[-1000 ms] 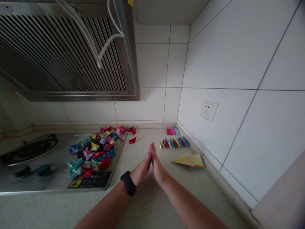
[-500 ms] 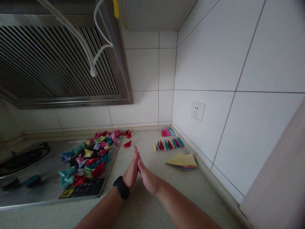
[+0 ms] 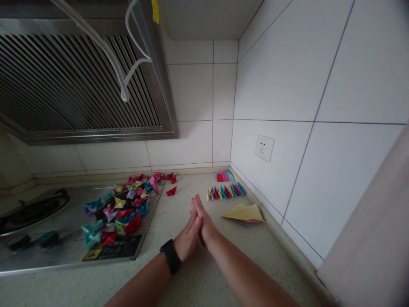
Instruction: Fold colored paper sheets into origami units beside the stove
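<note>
Above the counter [image 3: 191,290] my left hand [image 3: 187,239] and my right hand [image 3: 207,227] are pressed palm to palm, fingers stretched out and pointing forward. Whether anything lies between the palms is hidden, but nothing sticks out. A black watch [image 3: 171,256] is on the left wrist. Beyond the fingertips a row of folded coloured paper pieces [image 3: 226,192] stands on the counter. Right of my hands lies a stack of yellow-topped paper sheets [image 3: 244,213]. A single red paper boat [image 3: 171,191] rests ahead to the left.
Many colourful folded paper boats [image 3: 119,203] are heaped on the gas stove [image 3: 67,256] at left. More flat folded papers [image 3: 225,175] sit in the back corner. A range hood [image 3: 169,123] hangs above the stove. The tiled right wall holds a socket [image 3: 265,148].
My joined hands have moved slightly to the right, and the palms have come together more fully. The paper pieces stay where they were.
</note>
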`<state>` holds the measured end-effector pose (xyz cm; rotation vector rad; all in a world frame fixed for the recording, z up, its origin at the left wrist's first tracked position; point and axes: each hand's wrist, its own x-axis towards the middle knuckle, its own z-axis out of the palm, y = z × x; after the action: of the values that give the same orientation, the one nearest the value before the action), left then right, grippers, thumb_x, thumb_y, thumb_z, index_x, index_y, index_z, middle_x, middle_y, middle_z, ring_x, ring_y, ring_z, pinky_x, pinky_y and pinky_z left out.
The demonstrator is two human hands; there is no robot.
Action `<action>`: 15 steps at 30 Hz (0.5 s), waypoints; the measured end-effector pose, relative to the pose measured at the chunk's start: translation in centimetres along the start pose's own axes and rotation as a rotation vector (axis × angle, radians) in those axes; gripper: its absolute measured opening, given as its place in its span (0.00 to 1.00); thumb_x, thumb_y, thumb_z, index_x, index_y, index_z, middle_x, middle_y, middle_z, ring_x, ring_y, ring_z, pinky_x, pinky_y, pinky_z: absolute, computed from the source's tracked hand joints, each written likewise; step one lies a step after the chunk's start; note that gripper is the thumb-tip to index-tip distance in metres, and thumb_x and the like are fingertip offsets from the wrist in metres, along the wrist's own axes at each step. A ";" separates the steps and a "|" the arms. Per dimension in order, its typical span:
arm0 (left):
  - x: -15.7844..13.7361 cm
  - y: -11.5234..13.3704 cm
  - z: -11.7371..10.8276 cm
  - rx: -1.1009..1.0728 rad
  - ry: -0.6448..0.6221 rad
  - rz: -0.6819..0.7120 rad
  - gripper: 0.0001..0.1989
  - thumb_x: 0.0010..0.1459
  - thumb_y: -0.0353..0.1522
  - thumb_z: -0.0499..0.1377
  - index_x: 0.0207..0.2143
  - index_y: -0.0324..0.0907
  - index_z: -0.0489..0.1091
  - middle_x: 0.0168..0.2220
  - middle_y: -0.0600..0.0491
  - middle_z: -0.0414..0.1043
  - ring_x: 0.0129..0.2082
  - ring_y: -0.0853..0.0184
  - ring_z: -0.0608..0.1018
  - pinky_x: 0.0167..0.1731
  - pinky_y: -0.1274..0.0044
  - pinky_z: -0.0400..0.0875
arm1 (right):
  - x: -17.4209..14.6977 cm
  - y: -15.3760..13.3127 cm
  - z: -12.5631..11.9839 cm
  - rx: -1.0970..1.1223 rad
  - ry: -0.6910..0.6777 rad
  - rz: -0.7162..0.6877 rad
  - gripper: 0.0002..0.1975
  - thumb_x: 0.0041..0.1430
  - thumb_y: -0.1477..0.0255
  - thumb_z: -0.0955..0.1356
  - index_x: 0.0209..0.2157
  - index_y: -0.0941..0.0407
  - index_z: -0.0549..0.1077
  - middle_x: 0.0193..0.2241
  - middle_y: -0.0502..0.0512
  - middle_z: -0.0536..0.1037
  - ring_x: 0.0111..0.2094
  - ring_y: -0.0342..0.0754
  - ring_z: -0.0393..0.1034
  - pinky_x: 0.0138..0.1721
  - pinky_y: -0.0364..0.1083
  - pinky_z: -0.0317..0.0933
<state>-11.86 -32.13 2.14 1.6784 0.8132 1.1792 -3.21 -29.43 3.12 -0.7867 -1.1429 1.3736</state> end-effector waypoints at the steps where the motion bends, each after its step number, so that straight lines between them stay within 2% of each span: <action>1: 0.1 -0.2 -0.3 0.007 0.035 0.004 0.33 0.65 0.45 0.39 0.66 0.41 0.33 0.67 0.50 0.24 0.65 0.65 0.34 0.64 0.68 0.34 | -0.7 -0.1 0.6 0.001 -0.036 0.018 0.40 0.58 0.48 0.59 0.65 0.50 0.41 0.64 0.47 0.36 0.67 0.41 0.28 0.68 0.50 0.24; 4: 0.5 -0.7 -1.7 -0.013 0.102 -0.024 0.34 0.65 0.47 0.35 0.66 0.41 0.29 0.67 0.52 0.23 0.65 0.66 0.32 0.64 0.70 0.34 | -2.7 -0.4 1.7 0.034 -0.190 0.048 0.34 0.61 0.50 0.56 0.65 0.47 0.43 0.64 0.45 0.35 0.67 0.39 0.27 0.67 0.49 0.22; 8: 1.4 -1.3 -3.3 0.011 0.188 -0.091 0.35 0.63 0.49 0.35 0.66 0.42 0.30 0.67 0.55 0.22 0.64 0.67 0.30 0.63 0.76 0.34 | -3.6 -1.1 1.9 0.078 -0.380 0.074 0.35 0.62 0.51 0.56 0.65 0.51 0.42 0.64 0.51 0.37 0.67 0.38 0.27 0.67 0.48 0.24; 10: 1.9 -1.5 -3.7 0.075 0.210 -0.078 0.36 0.63 0.50 0.37 0.66 0.42 0.31 0.66 0.55 0.20 0.64 0.68 0.30 0.62 0.79 0.33 | -3.5 -1.5 1.7 0.116 -0.439 0.085 0.37 0.61 0.50 0.56 0.65 0.51 0.41 0.64 0.52 0.37 0.67 0.39 0.29 0.67 0.49 0.27; 15: 2.1 -0.7 -3.9 0.144 0.273 -0.008 0.38 0.62 0.51 0.37 0.66 0.40 0.31 0.67 0.52 0.24 0.65 0.67 0.31 0.63 0.73 0.29 | -4.0 -2.6 1.7 0.177 -0.585 0.173 0.39 0.59 0.48 0.57 0.65 0.49 0.38 0.64 0.54 0.40 0.66 0.41 0.35 0.66 0.51 0.35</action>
<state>-14.85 -28.85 2.79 1.6472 1.0942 1.3923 -3.35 -33.90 5.42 -0.3641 -1.3909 1.8949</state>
